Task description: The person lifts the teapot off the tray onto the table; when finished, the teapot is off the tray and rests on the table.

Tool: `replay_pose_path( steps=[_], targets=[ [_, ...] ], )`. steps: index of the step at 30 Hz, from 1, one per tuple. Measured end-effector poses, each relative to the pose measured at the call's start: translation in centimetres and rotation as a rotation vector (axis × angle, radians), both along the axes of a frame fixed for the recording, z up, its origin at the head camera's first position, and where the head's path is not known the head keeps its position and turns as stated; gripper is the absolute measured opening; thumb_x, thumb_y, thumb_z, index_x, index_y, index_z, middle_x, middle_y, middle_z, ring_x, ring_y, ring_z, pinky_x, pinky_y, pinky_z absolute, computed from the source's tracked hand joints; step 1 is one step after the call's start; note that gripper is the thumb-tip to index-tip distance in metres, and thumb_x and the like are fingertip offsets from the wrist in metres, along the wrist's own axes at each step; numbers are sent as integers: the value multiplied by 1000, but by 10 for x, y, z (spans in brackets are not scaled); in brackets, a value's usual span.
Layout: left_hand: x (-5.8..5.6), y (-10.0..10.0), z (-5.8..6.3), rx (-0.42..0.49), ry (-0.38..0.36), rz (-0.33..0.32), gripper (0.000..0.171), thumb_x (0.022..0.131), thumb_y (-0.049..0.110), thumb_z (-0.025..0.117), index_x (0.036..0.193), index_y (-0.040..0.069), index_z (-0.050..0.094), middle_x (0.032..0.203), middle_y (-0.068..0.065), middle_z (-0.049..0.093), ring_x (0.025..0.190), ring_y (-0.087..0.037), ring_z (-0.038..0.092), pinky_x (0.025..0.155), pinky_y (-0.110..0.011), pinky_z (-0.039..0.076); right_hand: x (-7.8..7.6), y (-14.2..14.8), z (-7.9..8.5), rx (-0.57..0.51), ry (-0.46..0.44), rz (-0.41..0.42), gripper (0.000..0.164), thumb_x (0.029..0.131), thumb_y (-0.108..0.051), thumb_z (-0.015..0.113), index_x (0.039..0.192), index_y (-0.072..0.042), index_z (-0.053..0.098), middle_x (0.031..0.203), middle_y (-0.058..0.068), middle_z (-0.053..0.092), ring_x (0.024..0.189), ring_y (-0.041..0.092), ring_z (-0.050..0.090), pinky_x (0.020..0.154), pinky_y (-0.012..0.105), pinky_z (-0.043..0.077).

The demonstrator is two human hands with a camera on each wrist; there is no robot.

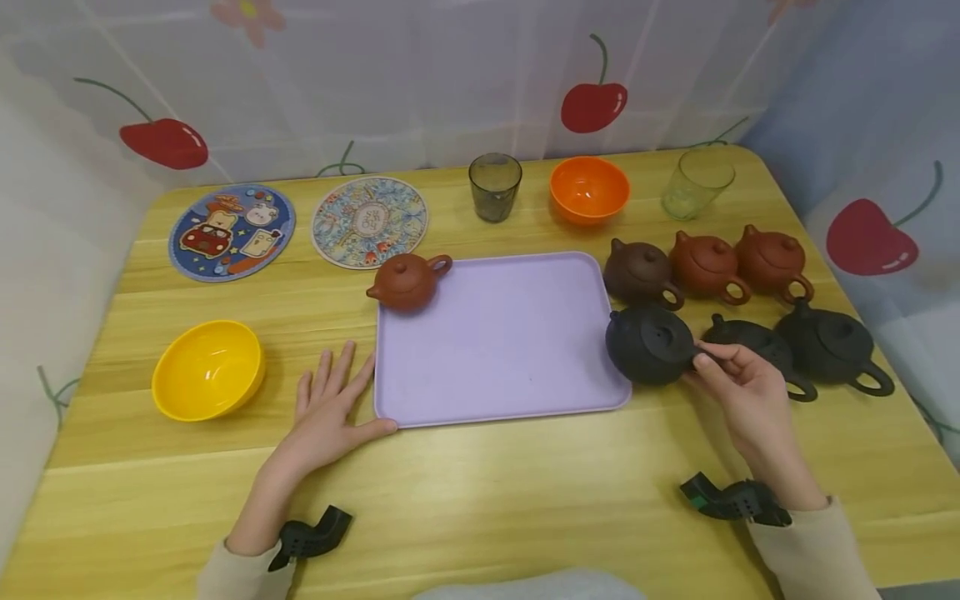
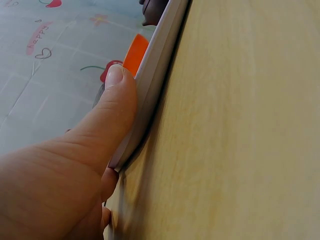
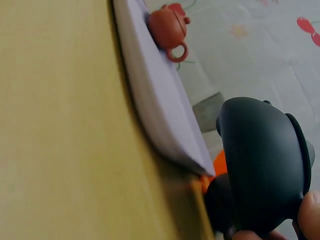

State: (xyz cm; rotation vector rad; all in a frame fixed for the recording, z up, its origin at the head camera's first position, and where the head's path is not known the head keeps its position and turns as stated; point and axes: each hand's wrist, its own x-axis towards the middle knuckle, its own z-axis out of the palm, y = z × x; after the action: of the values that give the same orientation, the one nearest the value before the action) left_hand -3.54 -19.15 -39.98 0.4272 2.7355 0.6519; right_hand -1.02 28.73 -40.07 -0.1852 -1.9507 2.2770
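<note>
My right hand (image 1: 750, 400) pinches the handle of a black teapot (image 1: 649, 345), which hangs over the right edge of the lilac tray (image 1: 495, 350). In the right wrist view the same black teapot (image 3: 265, 165) fills the lower right, above the table. At the tray's near left corner my left hand (image 1: 330, 417) lies with fingers spread, the thumb touching the rim. The left wrist view shows that thumb (image 2: 117, 100) straight along the tray's side. A reddish-brown teapot (image 1: 406, 283) sits on the tray's far left corner, its spout pointing left.
Right of the tray stand a dark brown teapot (image 1: 639, 273), two reddish teapots (image 1: 703, 265) and two more black teapots (image 1: 825, 340). Behind are a grey glass (image 1: 495, 187), an orange bowl (image 1: 589, 192), a greenish glass (image 1: 696, 183) and two round mats (image 1: 371, 223). A yellow bowl (image 1: 208, 371) stands left.
</note>
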Motion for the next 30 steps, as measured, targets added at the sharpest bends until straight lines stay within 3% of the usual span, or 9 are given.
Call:
replay_pose_path(
  steps=[5,18,25,30],
  targets=[
    [1,-1,-1,-2,8,0,89,71,64,51,140,21,13,144,-7,-7,127,-30,-16,95,-52,-12,10,-13,16,-61,-3,-12,21,81,4,54,102,5,56,101,4,61,85,13,61,68,24,47],
    [0,0,3,-3,-21,5,89,72,64,51,140,22,12,144,-7,-8,127,-29,-17,95,-52,-12,12,-11,13,-51,35,-153,24,78,7,56,102,11,53,99,6,62,86,14,60,67,24,48],
    [0,1,2,-5,-18,-4,89,72,63,51,140,22,12,144,-8,-8,127,-29,-18,95,-52,-13,15,-8,9,19,-9,-202,29,78,3,59,104,12,50,100,4,61,86,12,60,67,23,47],
    [1,1,2,8,1,-6,89,72,62,52,140,22,13,144,-8,-7,127,-29,-17,95,-52,-13,16,-5,7,106,-33,-195,32,77,0,62,104,12,52,100,4,62,82,12,61,65,22,48]
  ],
)
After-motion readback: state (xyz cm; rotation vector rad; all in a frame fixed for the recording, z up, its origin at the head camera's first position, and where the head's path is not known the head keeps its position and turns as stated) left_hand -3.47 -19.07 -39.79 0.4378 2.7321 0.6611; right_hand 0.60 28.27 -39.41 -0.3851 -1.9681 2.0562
